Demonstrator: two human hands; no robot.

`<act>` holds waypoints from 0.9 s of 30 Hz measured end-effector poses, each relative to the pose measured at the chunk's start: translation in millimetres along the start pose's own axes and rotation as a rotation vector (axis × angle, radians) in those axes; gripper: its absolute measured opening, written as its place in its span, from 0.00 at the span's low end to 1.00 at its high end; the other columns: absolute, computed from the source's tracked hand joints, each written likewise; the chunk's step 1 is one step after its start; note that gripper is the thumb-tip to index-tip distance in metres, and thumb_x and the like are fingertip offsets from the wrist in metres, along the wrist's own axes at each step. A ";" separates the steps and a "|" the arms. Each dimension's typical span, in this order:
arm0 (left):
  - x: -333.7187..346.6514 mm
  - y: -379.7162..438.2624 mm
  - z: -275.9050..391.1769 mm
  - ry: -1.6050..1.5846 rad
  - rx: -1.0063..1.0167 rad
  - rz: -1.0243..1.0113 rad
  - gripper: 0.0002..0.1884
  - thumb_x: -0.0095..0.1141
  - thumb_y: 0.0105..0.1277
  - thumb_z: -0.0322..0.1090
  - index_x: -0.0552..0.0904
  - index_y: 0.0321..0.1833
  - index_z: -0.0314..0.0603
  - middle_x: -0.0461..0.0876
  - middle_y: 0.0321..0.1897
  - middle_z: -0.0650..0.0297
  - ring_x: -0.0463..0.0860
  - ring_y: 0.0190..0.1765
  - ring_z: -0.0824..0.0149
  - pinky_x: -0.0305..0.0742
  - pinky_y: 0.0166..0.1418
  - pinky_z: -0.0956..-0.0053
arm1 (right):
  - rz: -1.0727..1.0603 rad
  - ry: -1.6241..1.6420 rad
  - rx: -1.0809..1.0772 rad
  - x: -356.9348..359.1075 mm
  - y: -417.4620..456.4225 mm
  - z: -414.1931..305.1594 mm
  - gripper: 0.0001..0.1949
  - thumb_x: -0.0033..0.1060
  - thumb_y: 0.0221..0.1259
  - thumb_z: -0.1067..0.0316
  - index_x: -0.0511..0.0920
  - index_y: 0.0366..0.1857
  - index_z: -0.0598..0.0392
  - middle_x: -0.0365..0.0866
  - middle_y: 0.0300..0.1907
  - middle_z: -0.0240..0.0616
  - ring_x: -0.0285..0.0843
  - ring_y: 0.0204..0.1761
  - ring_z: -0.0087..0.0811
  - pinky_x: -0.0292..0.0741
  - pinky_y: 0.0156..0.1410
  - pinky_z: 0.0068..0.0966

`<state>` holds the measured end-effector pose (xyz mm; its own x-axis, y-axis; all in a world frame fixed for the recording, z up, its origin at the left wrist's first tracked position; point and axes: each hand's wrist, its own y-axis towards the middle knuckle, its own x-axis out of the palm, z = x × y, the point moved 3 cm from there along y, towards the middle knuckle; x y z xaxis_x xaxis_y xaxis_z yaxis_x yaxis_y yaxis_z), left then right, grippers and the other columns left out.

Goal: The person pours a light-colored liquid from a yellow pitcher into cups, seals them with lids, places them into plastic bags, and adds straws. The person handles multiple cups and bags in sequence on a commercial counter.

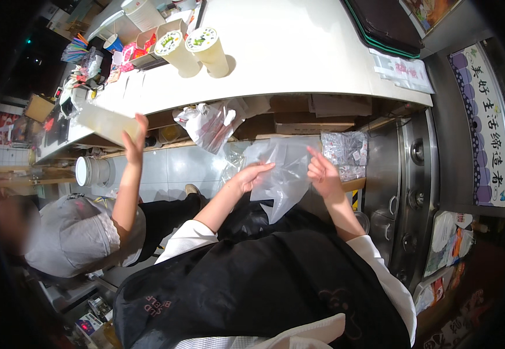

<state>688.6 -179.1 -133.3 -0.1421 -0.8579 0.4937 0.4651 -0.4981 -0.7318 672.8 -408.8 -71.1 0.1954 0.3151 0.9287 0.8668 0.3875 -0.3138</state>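
In front of my black apron (252, 279), a translucent plastic bag (285, 174) hangs in my left hand (250, 176), pinched between thumb and fingers. My right hand (325, 178) is at the bag's right side, its index finger extended and the others partly curled. That fingertip is close to the bag's edge; whether it touches cannot be told. Two sealed cups of pale drink, a left one (178, 56) and a right one (211, 54), stand upright on the white counter (287, 48) beyond my hands.
To the left, a co-worker (82, 231) has a raised hand (135, 141) at a blurred cup of pale drink (106, 122). Bunched plastic bags (211, 124) hang under the counter's edge. Small packets (344, 152) are piled near my right hand. Steel equipment with knobs (416, 198) stands right.
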 end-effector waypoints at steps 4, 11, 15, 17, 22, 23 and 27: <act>14.9 -12.5 -19.1 -0.357 -0.066 -0.090 0.29 0.49 0.68 0.55 0.73 0.58 0.35 0.80 0.50 0.56 0.83 0.44 0.64 0.80 0.48 0.72 | 0.042 -0.030 0.015 -17.8 5.0 12.7 0.17 0.39 0.70 0.72 0.67 0.60 0.65 0.50 0.16 0.23 0.48 0.17 0.16 0.51 0.23 0.14; 15.2 -11.7 -23.5 -0.652 0.137 -0.416 0.30 0.44 0.69 0.57 0.70 0.62 0.38 0.75 0.55 0.54 0.75 0.57 0.57 0.70 0.62 0.60 | -0.053 0.080 0.029 1.5 1.9 12.5 0.18 0.35 0.71 0.71 0.64 0.62 0.64 0.50 0.17 0.24 0.48 0.18 0.17 0.52 0.24 0.14; 57.3 -2.0 -24.8 -0.632 0.356 -0.482 0.32 0.42 0.67 0.60 0.70 0.62 0.40 0.76 0.53 0.57 0.76 0.53 0.61 0.72 0.58 0.63 | -0.131 0.150 0.050 28.0 -3.8 13.0 0.19 0.35 0.71 0.71 0.63 0.63 0.64 0.51 0.17 0.24 0.49 0.18 0.16 0.53 0.24 0.14; 89.1 -6.2 -15.2 -0.474 0.488 -0.194 0.35 0.41 0.65 0.65 0.71 0.62 0.41 0.79 0.48 0.61 0.78 0.48 0.64 0.74 0.53 0.66 | -0.137 0.155 0.033 26.5 -5.3 13.1 0.19 0.35 0.71 0.71 0.63 0.63 0.64 0.51 0.18 0.24 0.49 0.18 0.16 0.53 0.24 0.14; 28.8 30.5 -53.5 -0.828 0.106 -0.926 0.17 0.49 0.70 0.42 0.73 0.56 0.42 0.79 0.42 0.62 0.79 0.42 0.68 0.75 0.45 0.74 | 0.076 -0.259 -0.086 12.5 -19.0 13.7 0.20 0.40 0.69 0.70 0.63 0.63 0.64 0.53 0.18 0.22 0.49 0.18 0.15 0.53 0.24 0.13; 25.9 29.1 -46.9 -0.849 0.144 -0.948 0.14 0.50 0.69 0.39 0.74 0.54 0.41 0.80 0.39 0.63 0.79 0.40 0.68 0.76 0.42 0.75 | 0.134 -0.432 -0.137 13.0 -23.1 11.1 0.20 0.41 0.69 0.70 0.63 0.63 0.64 0.53 0.19 0.22 0.49 0.18 0.15 0.52 0.24 0.13; -6.8 32.7 -34.2 -0.162 0.132 0.144 0.09 0.55 0.62 0.31 0.77 0.43 0.37 0.80 0.30 0.64 0.79 0.29 0.71 0.75 0.30 0.77 | 0.358 -0.497 -0.078 -71.3 9.3 24.3 0.14 0.44 0.66 0.73 0.73 0.53 0.58 0.59 0.19 0.21 0.53 0.18 0.14 0.55 0.25 0.13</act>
<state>674.9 -193.8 -176.6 0.0706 -0.8824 0.4651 0.5822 -0.3422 -0.7376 655.8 -406.5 -145.0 0.2596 0.7871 0.5595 0.8215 0.1245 -0.5564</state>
